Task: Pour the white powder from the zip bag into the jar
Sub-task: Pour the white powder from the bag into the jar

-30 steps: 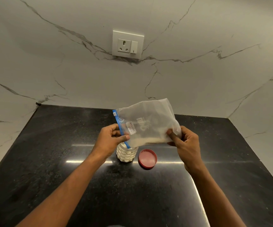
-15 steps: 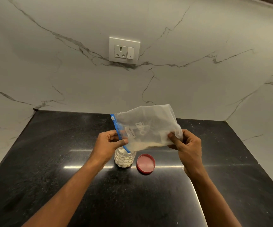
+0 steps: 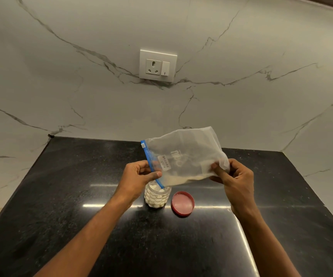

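Dim, soft light; a bright glare streak crosses the glossy black countertop (image 3: 65, 226), and wide-angle distortion bends the edges.

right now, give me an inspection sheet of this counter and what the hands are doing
surface: glossy black speckled stone counter, no spills seen
job's things: clear zip bag with blue zipper strip tilted, its low corner at the mouth of the clear dimpled jar; white powder along the bag's lower edge; jar nearly full
clutter: round red lid lying right of the jar
grippers: left hand pinches zipper end; right hand holds far corner
cables: nothing seen
surroundings: white veined marble wall, white socket with switch
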Action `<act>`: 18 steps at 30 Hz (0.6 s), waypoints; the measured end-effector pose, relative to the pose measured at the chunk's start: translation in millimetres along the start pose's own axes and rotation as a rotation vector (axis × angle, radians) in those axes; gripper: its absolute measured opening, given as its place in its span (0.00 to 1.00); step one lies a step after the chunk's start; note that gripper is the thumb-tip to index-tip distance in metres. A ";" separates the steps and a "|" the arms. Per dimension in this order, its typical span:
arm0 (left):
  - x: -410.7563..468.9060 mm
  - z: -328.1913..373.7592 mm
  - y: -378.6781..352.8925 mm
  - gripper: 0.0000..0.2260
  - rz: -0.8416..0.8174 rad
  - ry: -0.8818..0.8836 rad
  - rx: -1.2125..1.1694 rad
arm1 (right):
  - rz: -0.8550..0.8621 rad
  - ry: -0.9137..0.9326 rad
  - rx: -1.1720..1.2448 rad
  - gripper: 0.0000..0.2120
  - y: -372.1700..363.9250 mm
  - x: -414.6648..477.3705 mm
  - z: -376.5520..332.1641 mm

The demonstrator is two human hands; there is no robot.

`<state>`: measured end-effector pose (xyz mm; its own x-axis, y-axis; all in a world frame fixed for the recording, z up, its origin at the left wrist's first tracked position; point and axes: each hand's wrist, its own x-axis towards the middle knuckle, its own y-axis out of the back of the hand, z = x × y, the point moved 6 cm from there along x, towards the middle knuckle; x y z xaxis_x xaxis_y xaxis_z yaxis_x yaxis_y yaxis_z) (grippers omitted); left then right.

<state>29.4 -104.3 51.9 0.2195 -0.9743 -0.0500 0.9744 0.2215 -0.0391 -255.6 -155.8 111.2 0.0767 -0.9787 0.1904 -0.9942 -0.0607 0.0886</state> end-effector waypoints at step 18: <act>2.5 -3.7 8.1 0.13 0.015 -0.005 -0.072 | -0.034 0.057 0.001 0.10 -7.5 6.7 -16.0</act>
<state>37.7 -104.8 47.8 0.2349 -0.9709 -0.0462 0.9649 0.2386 -0.1099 -246.5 -158.8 127.5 0.1149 -0.9634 0.2423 -0.9910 -0.0942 0.0955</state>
